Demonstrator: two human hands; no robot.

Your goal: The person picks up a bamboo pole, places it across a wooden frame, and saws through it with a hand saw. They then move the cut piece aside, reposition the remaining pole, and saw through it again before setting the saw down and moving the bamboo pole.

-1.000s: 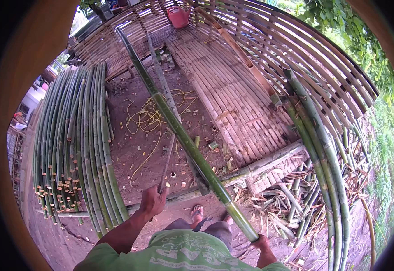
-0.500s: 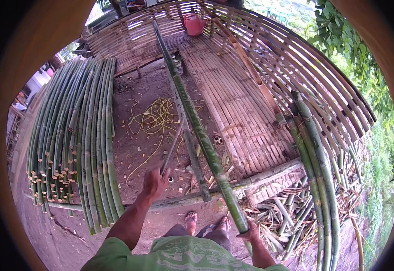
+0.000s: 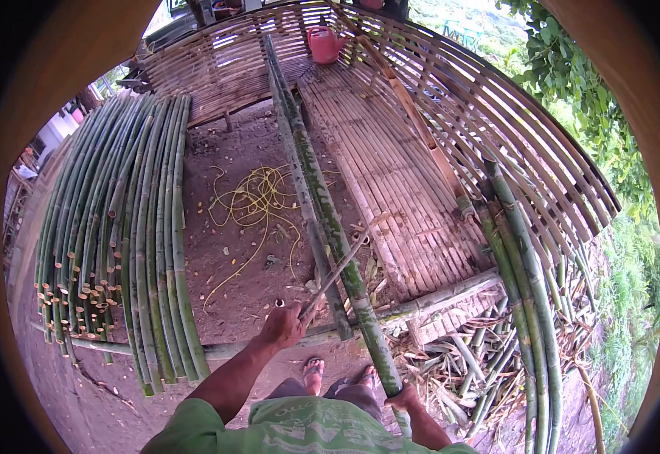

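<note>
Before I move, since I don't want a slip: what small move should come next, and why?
Probably ease the long thin tool onto the green pole. It crosses the pole in this view, though contact is unclear. Your left hand holds the tool, while your right hand has its grip near the pole's lower end and could steady it.

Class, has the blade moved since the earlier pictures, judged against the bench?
Yes, rightward: the blade, its tip left of the bench before, now overlaps the bench's left edge in view.
</note>
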